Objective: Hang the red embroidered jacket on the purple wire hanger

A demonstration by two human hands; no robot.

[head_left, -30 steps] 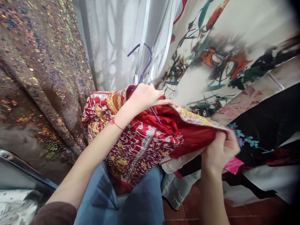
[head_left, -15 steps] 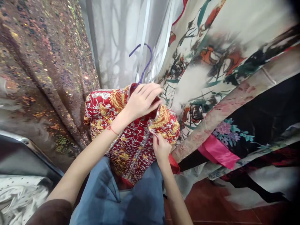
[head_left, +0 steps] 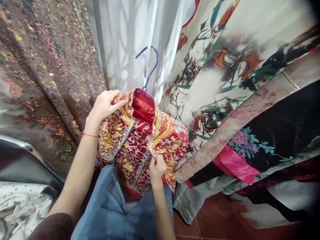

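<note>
A red jacket (head_left: 127,156) with gold and silver embroidery hangs on a purple hanger (head_left: 151,71), whose hook rises out of the collar. Inside the open collar a red lining (head_left: 142,108) shows a small label. My left hand (head_left: 103,105) grips the jacket's shoulder at the left, fingers over the top and thumb on the front. Lower down, my right hand (head_left: 158,168) pinches the silver-trimmed front edge between thumb and fingers. The jacket's lower part lies against my blue-clad legs (head_left: 105,203).
Sequined cloth (head_left: 50,66) hangs on the left, above a dark metal-edged chair (head_left: 27,156) and white dotted cloth (head_left: 22,206). Behind is sheer white fabric (head_left: 120,43). Floral garments (head_left: 215,80) and a black one with a pink band (head_left: 235,163) hang at right over red floor tiles (head_left: 210,216).
My left hand has moved from over the collar to the jacket's left shoulder, uncovering the lining. My right hand, still pinching the front edge, has shifted left and down.
</note>
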